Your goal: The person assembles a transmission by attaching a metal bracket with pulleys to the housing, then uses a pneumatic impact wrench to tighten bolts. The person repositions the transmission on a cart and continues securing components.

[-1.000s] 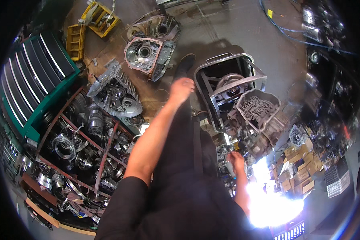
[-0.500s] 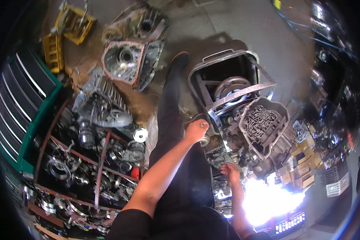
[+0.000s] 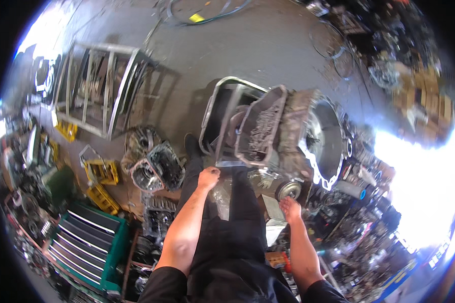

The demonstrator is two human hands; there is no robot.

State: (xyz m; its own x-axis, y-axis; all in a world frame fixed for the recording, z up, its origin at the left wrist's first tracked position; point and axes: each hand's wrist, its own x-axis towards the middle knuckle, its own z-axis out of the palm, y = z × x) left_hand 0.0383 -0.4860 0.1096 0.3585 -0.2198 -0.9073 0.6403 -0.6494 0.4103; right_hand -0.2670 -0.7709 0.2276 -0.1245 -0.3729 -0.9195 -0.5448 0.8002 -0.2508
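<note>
My left hand [image 3: 209,178] is closed into a loose fist in front of my left leg, close to the cart; whatever it may hold is hidden. Nothing shows in my right hand [image 3: 290,208], whose fingers are apart. It hangs just below a round metal part [image 3: 288,191] and beside a pale box [image 3: 273,214]. Ahead of me a black cart with a metal rim [image 3: 206,113] holds a round metal disc. A large gearbox casing [image 3: 294,126] stands against its right side, with a channelled open face and a wide round bell opening. Neither hand touches the casing.
A welded metal frame [image 3: 106,91] stands on the floor at the far left. Nearer are opened casings [image 3: 159,171], yellow brackets [image 3: 101,172] and a green tool cabinet [image 3: 117,252]. Loose gear parts [image 3: 338,247] crowd the right side, with cardboard boxes [image 3: 429,101] beyond.
My view has swung round, so the cart and casing appear from another angle and the metal frame shows at left. Both hands remain low before me, the left one still closed.
</note>
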